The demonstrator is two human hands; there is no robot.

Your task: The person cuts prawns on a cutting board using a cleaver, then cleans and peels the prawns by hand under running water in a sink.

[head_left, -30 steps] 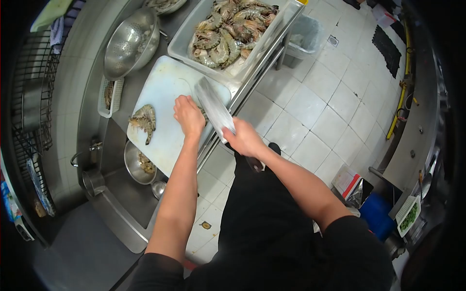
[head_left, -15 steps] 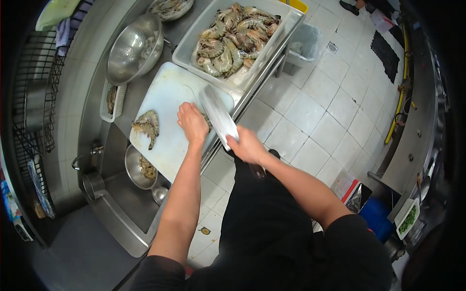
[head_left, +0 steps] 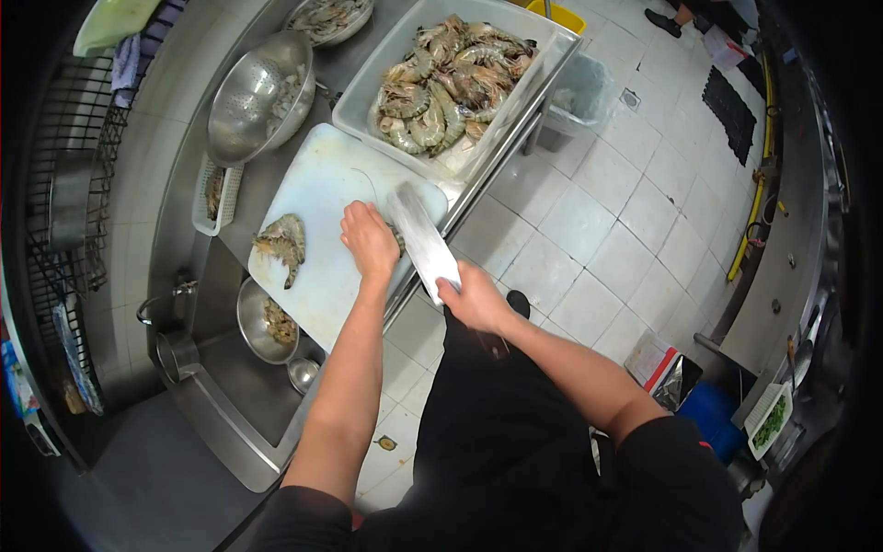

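My right hand [head_left: 478,296] grips the handle of a wide-bladed cleaver [head_left: 425,237], its blade over the right edge of the white cutting board [head_left: 317,175]. Beside the blade, my left hand [head_left: 370,241] rests on the board with fingers curled around a prawn [head_left: 399,239]; most of that prawn is hidden by the hand and the blade. Another prawn [head_left: 285,245] lies on the board's left side. Beyond the board stands a large plastic tub [head_left: 354,115] heaped with whole prawns [head_left: 451,83].
A colander [head_left: 244,110] with pale pieces and a small white basket [head_left: 213,224] stand left of the board. A metal bowl [head_left: 246,322] with prawn pieces sits in the sink [head_left: 216,340]. A lined bin [head_left: 584,87] stands on the floor to the right.
The cleaver has drawn back a little toward my body, along with my right hand. My left hand stays in nearly the same place on the board. The whole view has shifted slightly.
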